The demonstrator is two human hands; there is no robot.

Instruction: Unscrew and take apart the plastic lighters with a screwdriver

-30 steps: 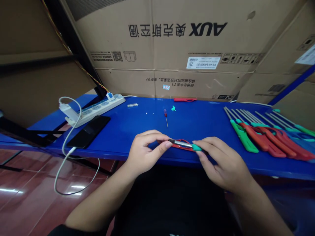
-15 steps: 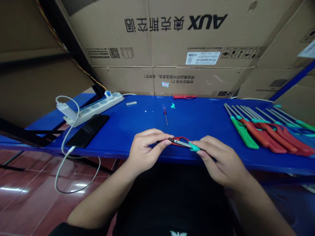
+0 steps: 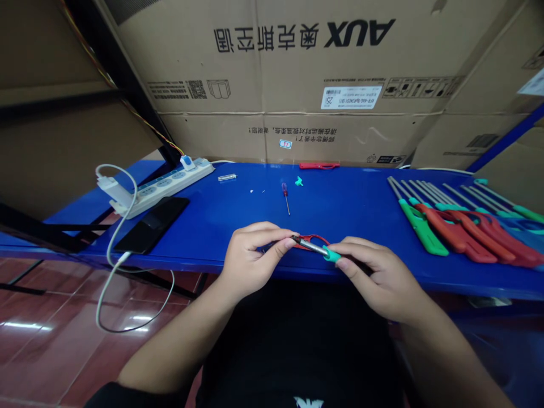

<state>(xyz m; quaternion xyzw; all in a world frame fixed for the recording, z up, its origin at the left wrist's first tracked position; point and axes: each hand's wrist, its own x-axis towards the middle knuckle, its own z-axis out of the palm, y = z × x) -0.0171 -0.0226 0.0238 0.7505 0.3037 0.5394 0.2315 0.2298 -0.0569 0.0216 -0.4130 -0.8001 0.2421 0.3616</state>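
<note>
We pinch silvery rod [image 3: 312, 246] near worktop [image 3: 352, 207] front edge: left hand [image 3: 254, 258] on dark end, right hand [image 3: 378, 277] on teal collar [image 3: 331, 255].

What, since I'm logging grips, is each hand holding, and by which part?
The left hand pinches the dark end of a metal tube; the right hand grips the green collar at its other end.

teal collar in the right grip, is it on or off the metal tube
On, it seems: the metal tube runs into the teal collar, pinched in the right grip. How far in, I cannot tell.
</note>
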